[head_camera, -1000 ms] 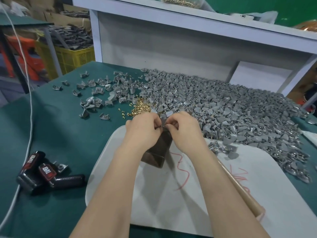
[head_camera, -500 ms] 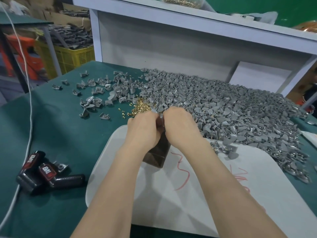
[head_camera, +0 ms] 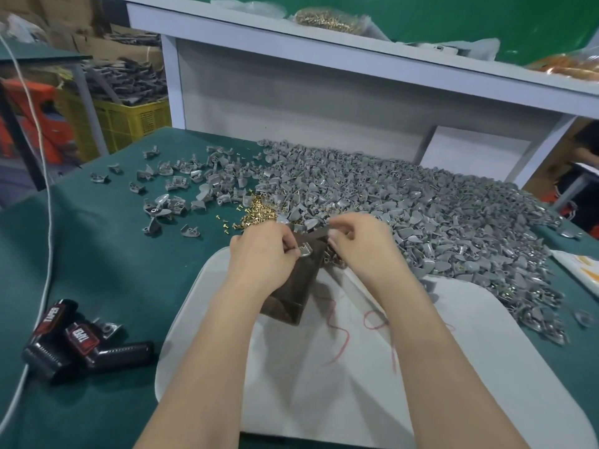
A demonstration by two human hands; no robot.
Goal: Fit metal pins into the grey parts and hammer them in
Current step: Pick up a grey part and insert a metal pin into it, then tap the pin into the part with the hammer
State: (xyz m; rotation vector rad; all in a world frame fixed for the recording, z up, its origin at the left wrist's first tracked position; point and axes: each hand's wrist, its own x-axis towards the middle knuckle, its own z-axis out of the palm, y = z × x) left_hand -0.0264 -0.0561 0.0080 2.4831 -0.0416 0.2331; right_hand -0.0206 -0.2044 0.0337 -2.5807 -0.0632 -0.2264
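Your left hand (head_camera: 265,254) pinches one grey part (head_camera: 305,251) at the top of the dark block (head_camera: 291,290). Your right hand (head_camera: 359,246) hovers just beside it, fingers curled tight; whether they pinch a pin is too small to tell. Set the part flat and square on the block, and seat the pin straight in its hole before any striking, or it will likely bend. Spare brass pins (head_camera: 256,212) lie just beyond your left hand, at the edge of the grey heap (head_camera: 405,205) on the green table (head_camera: 97,254).
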